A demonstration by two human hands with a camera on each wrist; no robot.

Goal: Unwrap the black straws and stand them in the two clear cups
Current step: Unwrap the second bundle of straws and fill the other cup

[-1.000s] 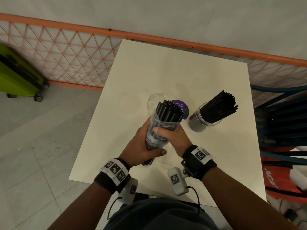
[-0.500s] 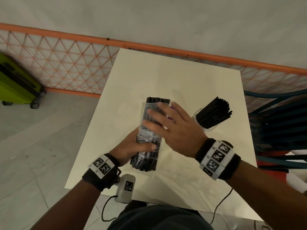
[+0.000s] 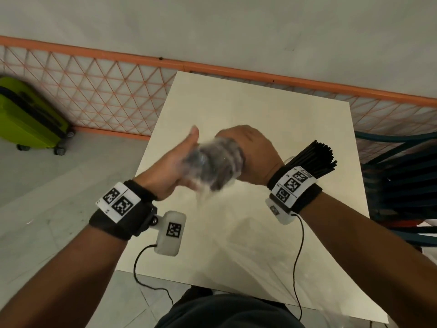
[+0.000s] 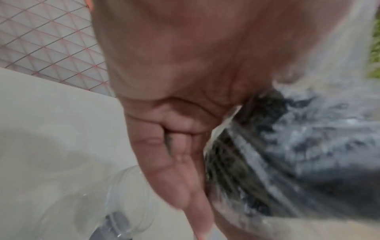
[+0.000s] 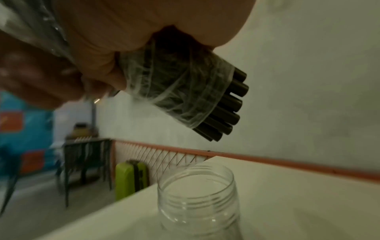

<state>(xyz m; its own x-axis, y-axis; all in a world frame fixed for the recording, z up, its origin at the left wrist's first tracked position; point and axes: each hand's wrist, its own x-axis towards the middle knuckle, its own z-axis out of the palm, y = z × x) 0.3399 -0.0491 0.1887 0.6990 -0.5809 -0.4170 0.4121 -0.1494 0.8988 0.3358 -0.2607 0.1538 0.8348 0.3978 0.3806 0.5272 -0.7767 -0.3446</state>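
A bundle of black straws (image 3: 212, 166) in clear plastic wrap is held up above the table (image 3: 236, 102), blurred in the head view. My right hand (image 3: 247, 151) grips its far part; bare straw ends (image 5: 226, 110) stick out of the wrap beyond my fist. My left hand (image 3: 186, 171) holds the near, wrapped part (image 4: 298, 154), thumb raised. An empty clear cup (image 5: 197, 194) stands on the table right under the straw ends; my hands hide it in the head view. The other cup, full of loose black straws (image 3: 316, 159), stands to the right behind my right wrist.
An orange mesh fence (image 3: 106, 91) runs along the table's far and left side. A green suitcase (image 3: 28, 117) stands on the floor at the left. Dark stacked chairs (image 3: 402, 185) are close to the table's right edge.
The bundle has come up off the table. My right hand, open above it half a second ago, now grips its far end, and both hands have risen.
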